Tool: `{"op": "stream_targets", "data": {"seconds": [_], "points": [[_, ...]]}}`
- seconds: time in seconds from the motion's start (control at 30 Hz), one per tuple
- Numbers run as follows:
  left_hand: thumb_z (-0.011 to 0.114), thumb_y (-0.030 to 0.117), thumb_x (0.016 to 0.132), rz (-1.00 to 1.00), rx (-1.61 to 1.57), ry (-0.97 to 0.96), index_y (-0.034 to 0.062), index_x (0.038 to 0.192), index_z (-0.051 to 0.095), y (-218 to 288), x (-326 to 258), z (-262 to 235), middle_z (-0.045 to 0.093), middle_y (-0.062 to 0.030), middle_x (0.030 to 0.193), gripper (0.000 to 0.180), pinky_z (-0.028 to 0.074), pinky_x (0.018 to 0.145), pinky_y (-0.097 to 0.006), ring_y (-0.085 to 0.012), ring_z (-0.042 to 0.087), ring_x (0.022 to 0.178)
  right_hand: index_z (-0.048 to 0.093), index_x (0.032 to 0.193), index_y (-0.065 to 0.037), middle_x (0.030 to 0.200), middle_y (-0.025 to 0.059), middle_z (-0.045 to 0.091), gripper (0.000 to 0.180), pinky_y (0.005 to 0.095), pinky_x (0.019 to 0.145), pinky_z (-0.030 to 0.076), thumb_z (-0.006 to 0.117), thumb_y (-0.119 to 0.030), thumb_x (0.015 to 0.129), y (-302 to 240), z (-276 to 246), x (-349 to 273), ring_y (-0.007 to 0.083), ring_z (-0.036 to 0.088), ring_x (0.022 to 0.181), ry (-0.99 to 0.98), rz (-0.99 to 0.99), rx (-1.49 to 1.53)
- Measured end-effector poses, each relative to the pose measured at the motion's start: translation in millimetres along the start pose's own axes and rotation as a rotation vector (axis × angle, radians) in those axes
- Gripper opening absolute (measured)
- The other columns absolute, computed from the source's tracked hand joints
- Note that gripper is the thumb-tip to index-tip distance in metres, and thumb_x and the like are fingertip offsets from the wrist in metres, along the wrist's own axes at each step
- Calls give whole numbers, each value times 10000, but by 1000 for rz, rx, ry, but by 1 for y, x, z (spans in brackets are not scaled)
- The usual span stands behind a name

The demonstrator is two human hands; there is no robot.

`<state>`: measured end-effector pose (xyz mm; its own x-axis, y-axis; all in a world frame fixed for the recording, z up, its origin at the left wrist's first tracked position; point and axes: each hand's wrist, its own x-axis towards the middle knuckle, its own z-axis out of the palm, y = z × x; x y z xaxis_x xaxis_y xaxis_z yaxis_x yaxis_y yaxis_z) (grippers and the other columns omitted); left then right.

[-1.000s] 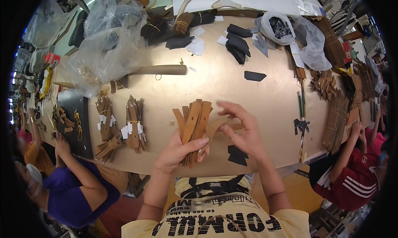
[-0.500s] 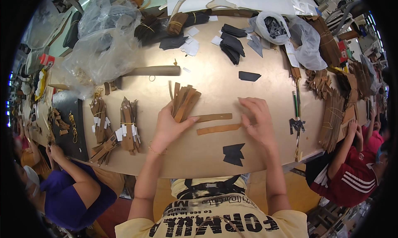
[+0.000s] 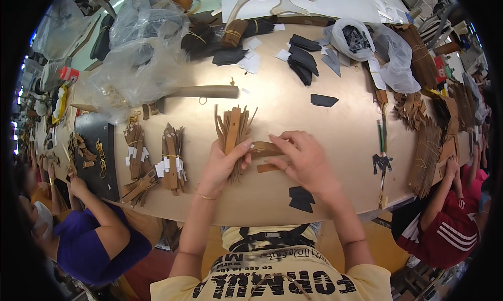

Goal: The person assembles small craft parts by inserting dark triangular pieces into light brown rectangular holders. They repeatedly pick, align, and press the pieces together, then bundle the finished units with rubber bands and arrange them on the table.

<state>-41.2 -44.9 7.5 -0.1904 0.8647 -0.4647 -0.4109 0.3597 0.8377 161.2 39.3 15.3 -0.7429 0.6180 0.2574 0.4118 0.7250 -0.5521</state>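
Observation:
My left hand (image 3: 221, 162) is closed round a fanned bundle of brown leather strips (image 3: 233, 127), held with their ends pointing away from me. From its thumb a single brown strip (image 3: 263, 149) bridges across to my right hand (image 3: 301, 157), whose thumb and fingers pinch the other end. The strip bows slightly between the two hands. Beneath the right hand a lighter tan strip (image 3: 268, 168) lies on the table, partly covered by the fingers. Closer to my body rests a dark notched piece (image 3: 301, 199).
Tied strip bundles with white tags (image 3: 171, 162) lie left, near a black mat (image 3: 94, 149). Clear plastic bags (image 3: 136, 65), a brown roll (image 3: 204, 92) and black pieces (image 3: 303, 62) are farther back. More strips (image 3: 425, 154) lie right. Co-workers sit on both sides.
My right hand has moved left and taken the end of the brown strip, which has lifted and bent. The bundle in my left hand now stands more upright. The whole view has shifted slightly.

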Motion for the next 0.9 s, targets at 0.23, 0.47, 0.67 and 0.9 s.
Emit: {"op": "stream_targets", "data": {"seconds": [0.23, 0.47, 0.67, 0.9], "points": [[625, 127, 960, 141, -251, 58, -20, 1283, 482, 8, -15, 6, 664, -85, 924, 382, 449, 516, -209, -76, 535, 600, 619, 1143, -22, 915, 78, 674, 254, 268, 704, 579, 676, -36, 896, -23, 14, 15, 163, 704, 801, 130, 400, 861], [777, 143, 860, -28, 79, -16, -34, 1088, 594, -5, -17, 9, 593, -13, 756, 342, 385, 462, -201, -43, 507, 549, 580, 1135, 29, 943, 100, 673, 231, 270, 749, 588, 659, -31, 926, -11, 8, 6, 177, 705, 842, 180, 685, 1374], [806, 194, 818, -93, 476, 108, -46, 1101, 621, -3, -11, -1, 638, -37, 781, 414, 496, 571, -266, -108, 580, 609, 580, 1151, -3, 847, 51, 670, 278, 229, 676, 520, 680, -34, 894, 15, -7, -18, 87, 616, 718, 131, 662, 818], [772, 154, 799, 229, 661, 134, -76, 1115, 607, -16, 0, 13, 713, -154, 892, 425, 541, 753, -333, -204, 684, 780, 662, 1088, -28, 797, 62, 655, 248, 271, 665, 503, 697, -49, 843, 27, -16, -35, 137, 586, 674, 9, 612, 395]]}}
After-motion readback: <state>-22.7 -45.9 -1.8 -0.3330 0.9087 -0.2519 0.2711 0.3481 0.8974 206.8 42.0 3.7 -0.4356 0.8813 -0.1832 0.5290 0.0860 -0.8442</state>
